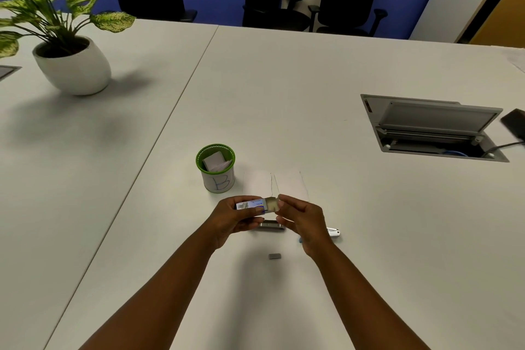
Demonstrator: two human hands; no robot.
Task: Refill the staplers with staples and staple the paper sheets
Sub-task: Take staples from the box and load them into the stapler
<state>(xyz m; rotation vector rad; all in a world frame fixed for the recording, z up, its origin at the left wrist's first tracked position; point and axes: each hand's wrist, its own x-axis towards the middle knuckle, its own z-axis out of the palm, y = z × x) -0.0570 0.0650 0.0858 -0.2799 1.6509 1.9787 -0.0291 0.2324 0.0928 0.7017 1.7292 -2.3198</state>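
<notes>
Left hand: I see my left hand (231, 219) raised above the white table (284, 94), fingers curled round a small white and blue cardboard staple box (251, 204), gripping it from the left end.
Right hand: my right hand (304, 223) is at the box's right end, thumb and forefinger pinching the pale inner tray or flap (273, 204) that sticks out there; I cannot tell which it is.
Staple box: held in the air between both hands, lying level, near the middle of the table.
Dark stapler: a dark metal stapler (271, 226) lies flat on the table just below the hands, partly hidden by them.
Second stapler: a silver-white tip (333, 231) shows to the right of my right hand; the rest is hidden behind the hand.
Staple strip: a small grey block of staples (274, 256) lies on the table nearer to me, apart from the staplers.
Paper sheets: two white paper sheets (275, 185) lie side by side just beyond the hands, hard to tell from the tabletop.
Cup: a green-rimmed mesh cup with a white label (216, 172) stands left of the sheets, with folded papers inside.
Far left: a leafy plant in a round white pot (75, 65).
Far right: an open grey cable hatch (434, 128) set in the table.
</notes>
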